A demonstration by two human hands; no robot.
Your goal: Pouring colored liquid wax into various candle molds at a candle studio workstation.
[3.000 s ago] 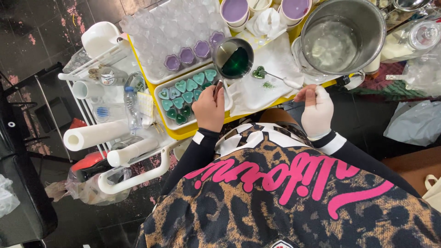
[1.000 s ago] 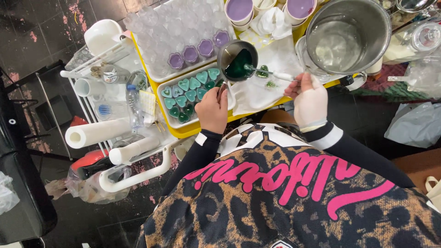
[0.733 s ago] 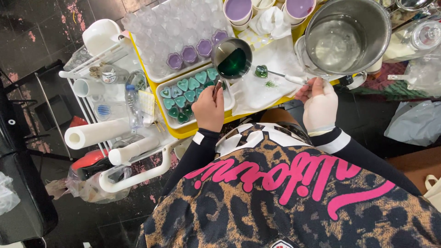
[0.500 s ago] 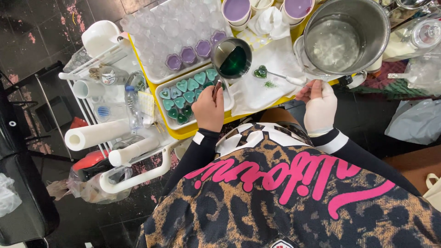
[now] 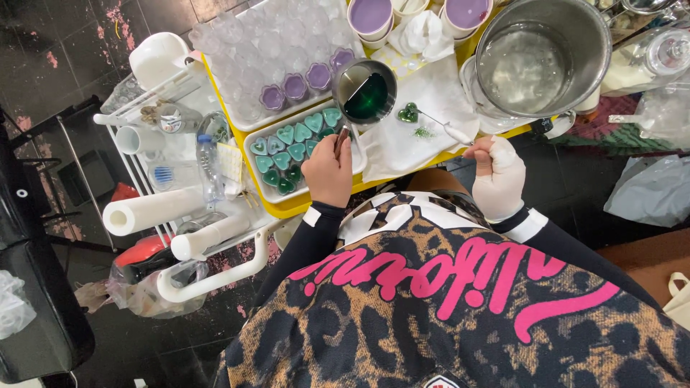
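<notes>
My left hand (image 5: 327,172) grips the handle of a small metal pot (image 5: 368,93) that holds dark green liquid. The pot hangs just beyond a white tray of heart-shaped moulds (image 5: 295,147) filled teal and green. My right hand (image 5: 498,176), in a white glove, holds a thin spoon (image 5: 440,127). The spoon's bowl rests by a green heart piece (image 5: 410,113) on white paper (image 5: 431,93). A clear mould tray (image 5: 266,50) behind has several purple-filled cups.
A yellow tray (image 5: 302,208) carries the moulds. A large steel pot (image 5: 539,57) of clear liquid stands at the right, and two cups of purple liquid (image 5: 370,16) at the back. A white cart at the left holds a paper roll (image 5: 154,210), a bottle and mugs.
My right hand reached up toward the paper a second ago and has drawn back toward me with the spoon. My left hand and the pot have barely shifted.
</notes>
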